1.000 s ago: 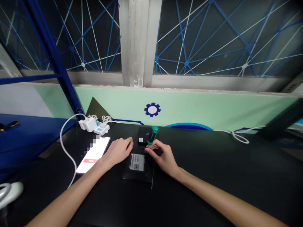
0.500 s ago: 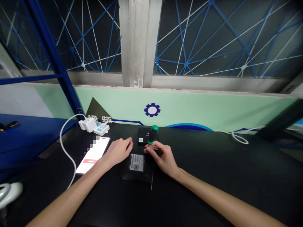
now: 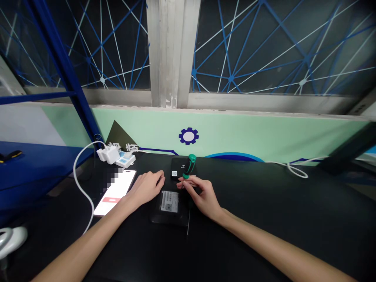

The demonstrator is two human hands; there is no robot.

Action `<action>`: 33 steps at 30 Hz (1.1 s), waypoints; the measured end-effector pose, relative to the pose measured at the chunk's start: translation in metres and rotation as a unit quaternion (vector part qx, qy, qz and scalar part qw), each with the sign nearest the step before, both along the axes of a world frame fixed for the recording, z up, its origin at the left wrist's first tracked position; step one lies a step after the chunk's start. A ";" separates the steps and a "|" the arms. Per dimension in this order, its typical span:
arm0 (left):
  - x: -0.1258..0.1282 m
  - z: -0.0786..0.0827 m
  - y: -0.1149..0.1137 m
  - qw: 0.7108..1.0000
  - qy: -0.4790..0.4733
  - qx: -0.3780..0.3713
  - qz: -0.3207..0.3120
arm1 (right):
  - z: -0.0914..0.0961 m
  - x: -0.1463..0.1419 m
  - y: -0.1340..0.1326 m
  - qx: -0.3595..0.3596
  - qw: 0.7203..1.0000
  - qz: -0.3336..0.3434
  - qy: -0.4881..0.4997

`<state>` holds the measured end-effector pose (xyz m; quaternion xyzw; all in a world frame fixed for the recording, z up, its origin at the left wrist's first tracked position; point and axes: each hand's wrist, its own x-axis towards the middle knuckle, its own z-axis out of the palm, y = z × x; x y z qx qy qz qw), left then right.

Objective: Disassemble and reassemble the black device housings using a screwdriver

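A flat black device (image 3: 169, 217) with a white printed label (image 3: 169, 201) lies face down in front of me. My left hand (image 3: 148, 188) rests at its upper left edge, fingers bent and closed against it. The fingertips there are partly hidden. My right hand (image 3: 202, 192) pinches a green-and-black screwdriver (image 3: 190, 165) low down, near the bottom of its handle. The screwdriver stands almost upright, leaning slightly right, over the device's far part. Its tip is hidden by the fingers. Behind it lies a smaller black box (image 3: 175, 166) with a small white code sticker.
Left of my left hand lies a lit phone (image 3: 116, 194). A white power strip (image 3: 125, 159) with plugs and a white cable (image 3: 76, 172) sits behind it. A thin metal rod (image 3: 188, 223) is by the device's right edge. Another white cable (image 3: 295, 171) lies back right.
The screwdriver handle has turned and leans a little differently, and the right fingertips have shifted slightly around it. My left hand and the device stay in place.
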<state>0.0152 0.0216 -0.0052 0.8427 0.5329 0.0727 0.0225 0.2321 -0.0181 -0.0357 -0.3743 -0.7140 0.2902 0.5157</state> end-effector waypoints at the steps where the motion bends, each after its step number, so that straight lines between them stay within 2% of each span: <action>1: 0.000 0.000 0.000 1.000 0.000 0.000 0.000 | 0.000 0.000 0.000 0.000 1.000 -0.001 0.001; 10: 0.000 0.001 0.001 1.000 -0.001 -0.008 0.001 | 0.001 -0.002 0.002 0.001 1.000 -0.023 0.013; 33: 0.000 0.002 0.000 1.000 -0.004 -0.018 0.003 | 0.000 -0.002 0.001 0.011 1.000 -0.023 0.004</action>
